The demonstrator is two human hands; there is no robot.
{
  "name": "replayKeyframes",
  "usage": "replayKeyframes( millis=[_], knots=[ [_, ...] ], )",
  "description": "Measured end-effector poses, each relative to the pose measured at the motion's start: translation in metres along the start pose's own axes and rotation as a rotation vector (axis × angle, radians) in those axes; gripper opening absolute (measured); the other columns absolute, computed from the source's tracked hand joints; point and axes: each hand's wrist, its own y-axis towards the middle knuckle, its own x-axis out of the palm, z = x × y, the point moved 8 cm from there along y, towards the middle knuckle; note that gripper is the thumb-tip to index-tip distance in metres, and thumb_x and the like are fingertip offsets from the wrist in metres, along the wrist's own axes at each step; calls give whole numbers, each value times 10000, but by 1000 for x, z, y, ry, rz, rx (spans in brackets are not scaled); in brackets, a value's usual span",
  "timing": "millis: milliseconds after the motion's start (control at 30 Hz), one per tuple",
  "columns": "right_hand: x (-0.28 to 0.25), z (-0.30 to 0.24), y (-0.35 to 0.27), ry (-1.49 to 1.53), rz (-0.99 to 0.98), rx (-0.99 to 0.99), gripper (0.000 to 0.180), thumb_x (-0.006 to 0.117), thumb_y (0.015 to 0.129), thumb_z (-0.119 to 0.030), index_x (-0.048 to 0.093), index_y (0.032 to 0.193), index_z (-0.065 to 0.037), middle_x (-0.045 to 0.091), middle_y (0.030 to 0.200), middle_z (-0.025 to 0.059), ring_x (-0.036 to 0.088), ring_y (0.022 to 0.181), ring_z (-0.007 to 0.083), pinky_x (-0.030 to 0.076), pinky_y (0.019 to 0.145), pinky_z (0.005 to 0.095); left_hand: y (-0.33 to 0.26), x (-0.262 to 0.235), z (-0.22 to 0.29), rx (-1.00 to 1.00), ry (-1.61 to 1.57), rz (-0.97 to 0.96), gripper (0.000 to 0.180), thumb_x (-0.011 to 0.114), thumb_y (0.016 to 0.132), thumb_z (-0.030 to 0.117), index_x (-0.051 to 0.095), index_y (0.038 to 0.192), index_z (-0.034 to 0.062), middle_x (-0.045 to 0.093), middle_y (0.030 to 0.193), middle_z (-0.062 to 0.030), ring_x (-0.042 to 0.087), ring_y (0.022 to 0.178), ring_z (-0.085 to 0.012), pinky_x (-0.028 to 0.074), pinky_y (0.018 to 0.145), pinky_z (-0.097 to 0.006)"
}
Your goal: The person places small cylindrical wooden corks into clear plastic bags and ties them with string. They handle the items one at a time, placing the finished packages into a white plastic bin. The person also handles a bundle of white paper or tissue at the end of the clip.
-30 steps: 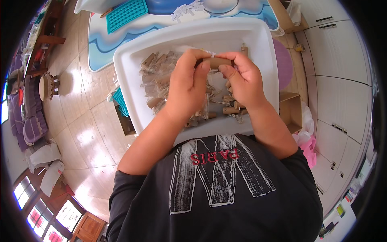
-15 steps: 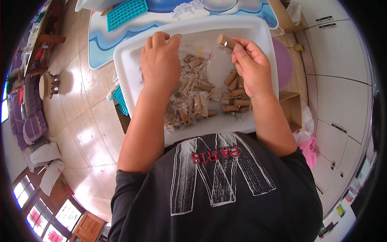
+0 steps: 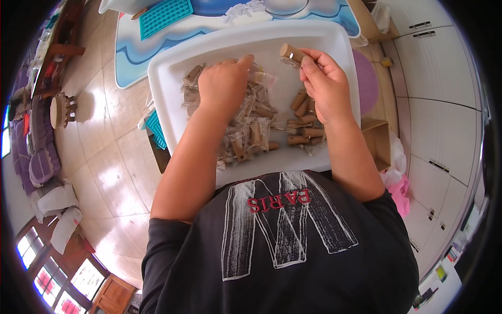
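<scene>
My right hand (image 3: 325, 78) pinches one end of a small brown cardboard tube (image 3: 291, 53) above the right side of a white plastic tub (image 3: 159, 97). Clear plastic film hangs under the tube. Over the left part of the tub, my left hand (image 3: 224, 86) reaches down among brown pieces in clear plastic bags (image 3: 256, 133); its fingertips are mostly hidden and slightly blurred, so their grip does not show. Beneath my right hand lies a smaller group of brown tubes (image 3: 299, 139), some with clear film on them.
Behind the tub spreads a blue-and-white patterned table (image 3: 130, 60) with a teal grid tray (image 3: 164, 20) and white scraps (image 3: 244, 9). An open cardboard box (image 3: 377, 141) stands right of the tub, near white cabinets (image 3: 442, 125). A round stool (image 3: 60, 110) is on the tiled floor at left.
My left hand has moved right and slightly down over the bagged pieces, uncovering some at the tub's left. My right hand stays nearly still with the tube.
</scene>
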Motion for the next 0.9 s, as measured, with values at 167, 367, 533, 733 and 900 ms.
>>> replayKeyframes(
  millis=[167, 367, 533, 733, 900],
  knots=[
    [1, 2, 1, 18, -13, -6, 248, 544, 895, -151, 544, 1103, -16, 499, 732, -13, 345, 547, -4, 228, 435, 134, -6, -21, 16, 241, 49, 323, 180, 638, 731, 150, 633, 908, 181, 577, 879, -55, 572, 822, -264, 449, 729, -367],
    [4, 4, 2, -4, -56, -8, 240, 548, 894, -155, 547, 1089, -15, 496, 732, -16, 361, 572, 2, 243, 455, 138, -5, -13, 13, 24, -160, 21, 196, 642, 747, 150, 614, 938, 114, 618, 846, -87, 600, 792, -267, 464, 687, -372],
    [3, 3, 2, 5, -51, -4, 243, 553, 892, -159, 547, 1086, -13, 496, 732, -14, 375, 590, 5, 253, 468, 138, 1, -11, -20, -125, -376, 191, 256, 609, 781, 121, 575, 1033, 83, 640, 860, -112, 613, 803, -291, 473, 694, -392],
    [4, 4, 2, 4, -57, -11, 247, 560, 888, -157, 546, 1088, -12, 496, 734, -16, 386, 604, 7, 260, 472, 137, -7, -17, -31, -104, -150, 182, 247, 534, 808, 107, 561, 1051, 77, 645, 861, -142, 614, 808, -316, 467, 697, -422],
    [0, 6, 3, -46, -43, -39, 251, 562, 887, -160, 552, 1097, -23, 496, 742, -25, 391, 619, 6, 270, 482, 139, -22, -51, -41, -251, -170, 108, 198, 536, 833, 120, 583, 1007, 39, 646, 813, -145, 626, 723, -274, 479, 643, -378]
  ],
)
